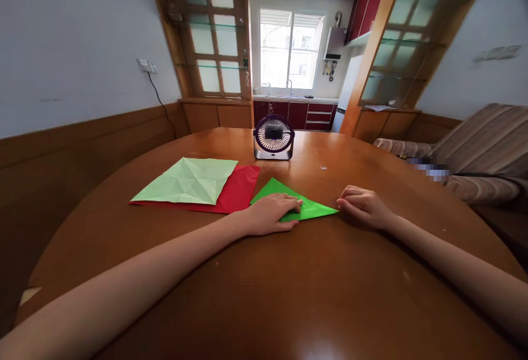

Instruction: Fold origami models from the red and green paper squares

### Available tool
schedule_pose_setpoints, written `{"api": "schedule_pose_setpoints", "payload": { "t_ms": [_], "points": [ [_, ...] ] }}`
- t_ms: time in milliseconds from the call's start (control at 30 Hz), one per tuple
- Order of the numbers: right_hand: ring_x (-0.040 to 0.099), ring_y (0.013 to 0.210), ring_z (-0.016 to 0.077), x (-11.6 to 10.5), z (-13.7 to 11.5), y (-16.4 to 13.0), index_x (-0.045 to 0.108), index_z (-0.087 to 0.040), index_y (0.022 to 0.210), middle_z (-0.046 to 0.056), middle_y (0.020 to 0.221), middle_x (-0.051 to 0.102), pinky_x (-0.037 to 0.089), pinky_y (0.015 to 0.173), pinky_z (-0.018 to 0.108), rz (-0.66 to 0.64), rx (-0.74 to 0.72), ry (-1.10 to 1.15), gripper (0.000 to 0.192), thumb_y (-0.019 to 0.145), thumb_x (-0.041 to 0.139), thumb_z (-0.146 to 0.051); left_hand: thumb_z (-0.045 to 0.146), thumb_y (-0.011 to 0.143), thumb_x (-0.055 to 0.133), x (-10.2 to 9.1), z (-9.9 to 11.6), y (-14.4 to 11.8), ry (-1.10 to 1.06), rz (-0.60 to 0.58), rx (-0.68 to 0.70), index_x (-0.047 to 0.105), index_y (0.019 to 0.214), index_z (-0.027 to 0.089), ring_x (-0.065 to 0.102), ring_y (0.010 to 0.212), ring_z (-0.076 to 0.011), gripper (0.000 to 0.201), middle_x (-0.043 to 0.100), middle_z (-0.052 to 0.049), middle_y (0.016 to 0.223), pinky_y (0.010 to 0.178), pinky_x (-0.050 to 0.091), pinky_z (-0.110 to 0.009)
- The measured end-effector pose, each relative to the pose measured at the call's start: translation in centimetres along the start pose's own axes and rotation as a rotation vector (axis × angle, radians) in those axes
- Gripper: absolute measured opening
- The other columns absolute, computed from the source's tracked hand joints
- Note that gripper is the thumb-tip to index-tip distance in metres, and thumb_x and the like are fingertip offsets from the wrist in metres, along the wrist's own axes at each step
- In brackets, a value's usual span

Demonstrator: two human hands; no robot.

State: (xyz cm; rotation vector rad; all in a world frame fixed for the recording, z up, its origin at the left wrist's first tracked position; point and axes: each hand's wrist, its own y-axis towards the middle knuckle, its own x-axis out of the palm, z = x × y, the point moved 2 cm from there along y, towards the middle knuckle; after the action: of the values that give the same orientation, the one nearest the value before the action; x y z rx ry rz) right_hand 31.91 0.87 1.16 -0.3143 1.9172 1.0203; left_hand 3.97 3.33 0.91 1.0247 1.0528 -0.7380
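Observation:
A bright green sheet of paper (pixel 318 209), folded into a pointed triangular shape, lies on the wooden table. Across its near middle part rests my left hand (pixel 273 212), palm down with the fingers stretched out, covering some of the paper. My right hand (pixel 365 206) is at the paper's right-hand point, its fingers curled closed. The tip of the paper ends right by the thumb and fingertips; nothing shows inside the hand. To the left, a pale green creased sheet (pixel 187 181) lies on top of a red sheet (pixel 243 184), which reaches close to the green paper.
A small dark desk fan (pixel 274 136) stands beyond the papers, near the far side of the table (pixel 272 288). A striped sofa (pixel 487 145) is at the right. Cabinets with glass shelves (pixel 214 30) flank the kitchen opening and its window (pixel 291 46).

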Motion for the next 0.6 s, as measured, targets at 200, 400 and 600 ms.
{"api": "schedule_pose_setpoints", "payload": {
  "t_ms": [200,400,600],
  "points": [
    [0.055,0.068,0.0165,0.7,-1.2,1.2,0.066,-0.018,0.073,0.007,0.073,0.061,0.044,0.063,0.030,-0.023,-0.060,0.006,0.037,0.098,0.042,-0.032,0.016,0.094,0.045,-0.3,1.0,0.2,0.459,0.077,0.282,0.062,0.091,0.015,0.060,0.082,-0.0208,0.018,0.069,-0.008,0.081,0.074,0.045,-0.033],
    [0.060,0.079,0.0173,0.7,-2.1,1.8,0.070,-0.019,0.089,0.008,0.087,0.064,0.049,0.070,0.030,-0.020,-0.024,0.084,0.032,0.098,0.043,-0.033,0.011,0.094,0.041,-0.5,0.3,-0.1,0.554,0.100,0.347,0.062,0.089,0.015,0.058,0.071,-0.0178,0.022,0.066,-0.006,0.074,0.065,0.043,-0.030],
    [0.062,0.091,0.0201,1.8,-3.5,3.1,0.065,-0.020,0.112,0.009,0.101,0.063,0.052,0.081,0.034,-0.079,-0.030,0.113,0.030,0.091,0.057,-0.040,0.015,0.093,0.043,-1.2,-0.8,-0.1,0.340,0.243,0.152,0.063,0.094,0.013,0.061,0.077,-0.0184,0.020,0.068,-0.008,0.084,0.070,0.047,-0.031]
  ]
}}
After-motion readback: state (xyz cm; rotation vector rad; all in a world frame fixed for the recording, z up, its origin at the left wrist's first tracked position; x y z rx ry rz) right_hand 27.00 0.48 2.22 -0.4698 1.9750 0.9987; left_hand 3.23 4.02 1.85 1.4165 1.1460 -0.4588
